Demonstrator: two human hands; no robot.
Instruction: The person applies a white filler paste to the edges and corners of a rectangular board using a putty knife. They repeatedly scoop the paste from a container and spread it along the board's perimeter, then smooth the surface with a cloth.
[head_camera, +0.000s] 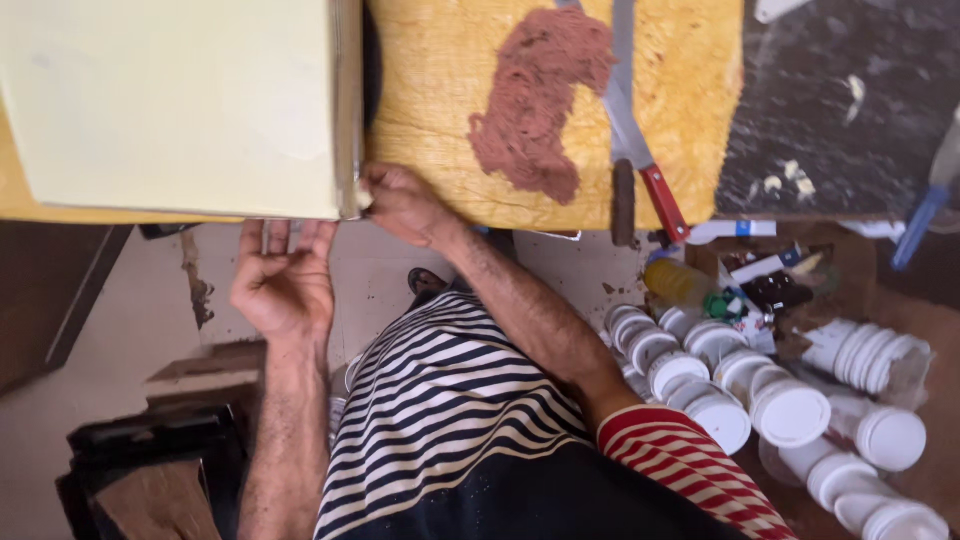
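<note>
- Nearest to you, your striped shirt (440, 400) and a red-and-white striped sleeve (690, 465) fill the bottom of the view, with both bare forearms reaching up from them.
- Just to the right of that sleeve, a cluster of white-lidded jars (790, 410) lies on the floor, most of them tipped on their sides and touching one another.
- On the far left below, a dark box-like thing (150, 470) sits on the floor; what it is cannot be told.
- Your left hand (283, 285) is turned palm toward you, fingers loosely curled and a little apart, their tips tucked under the bottom edge of the pale yellow board (180, 100); the hand closes on nothing.
- Your right hand (400, 205) is at the board's lower right corner, fingers bunched together and pinching that corner edge.
- The pale yellow board spans the upper left of the view, its right edge standing against the yellow work surface (690, 110).
- On that surface lies a smear of reddish-brown paste (535, 100).
- Just right of the paste rests a red-handled scraper (640, 150), its blade pointing away from you.
- Farther right, a dark speckled slab (840, 110) borders the yellow surface.
</note>
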